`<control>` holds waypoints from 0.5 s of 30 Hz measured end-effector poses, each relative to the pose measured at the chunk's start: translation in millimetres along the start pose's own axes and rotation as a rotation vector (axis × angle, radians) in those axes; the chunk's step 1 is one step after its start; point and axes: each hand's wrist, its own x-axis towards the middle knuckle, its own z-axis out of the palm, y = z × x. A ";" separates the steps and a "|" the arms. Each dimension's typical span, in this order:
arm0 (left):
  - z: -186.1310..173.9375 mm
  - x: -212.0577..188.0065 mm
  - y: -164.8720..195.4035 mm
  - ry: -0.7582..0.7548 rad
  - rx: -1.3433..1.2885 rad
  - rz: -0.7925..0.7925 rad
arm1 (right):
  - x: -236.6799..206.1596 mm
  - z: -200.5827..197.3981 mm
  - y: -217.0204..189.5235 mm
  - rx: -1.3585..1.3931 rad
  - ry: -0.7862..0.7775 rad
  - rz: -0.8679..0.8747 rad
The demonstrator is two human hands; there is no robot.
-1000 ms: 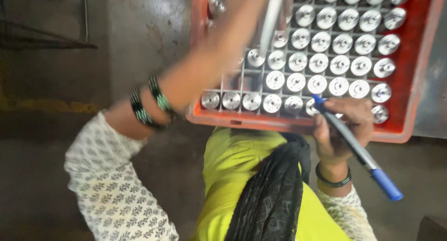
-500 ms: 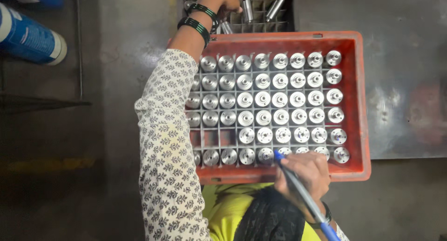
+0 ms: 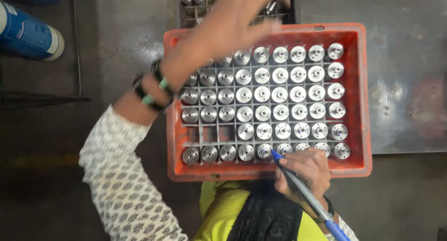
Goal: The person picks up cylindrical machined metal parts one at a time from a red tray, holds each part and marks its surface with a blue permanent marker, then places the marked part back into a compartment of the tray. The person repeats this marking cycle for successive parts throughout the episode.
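While my right hand (image 3: 305, 169) grips a blue pen (image 3: 302, 192), tip touching a metal part (image 3: 264, 150) in the red crate (image 3: 361, 101), my left hand (image 3: 228, 29) hovers spread open, blurred, above the crate's far edge.

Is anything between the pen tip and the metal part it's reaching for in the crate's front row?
Nothing visible. The right hand holds the blue pen with its tip right at a metal part in the front row of the red crate. The left hand hovers blurred over the far rows.
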 end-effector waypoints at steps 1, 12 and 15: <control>-5.1 -18.1 20.0 0.008 0.041 0.082 | 0.2 -1.9 -1.1 0.016 -0.028 0.026; 3.7 -132.0 113.7 -0.286 0.034 -0.078 | -23.0 1.0 17.2 0.110 0.105 0.080; 17.3 -138.9 117.0 -0.256 0.028 -0.042 | -23.5 5.3 27.4 0.158 0.159 0.057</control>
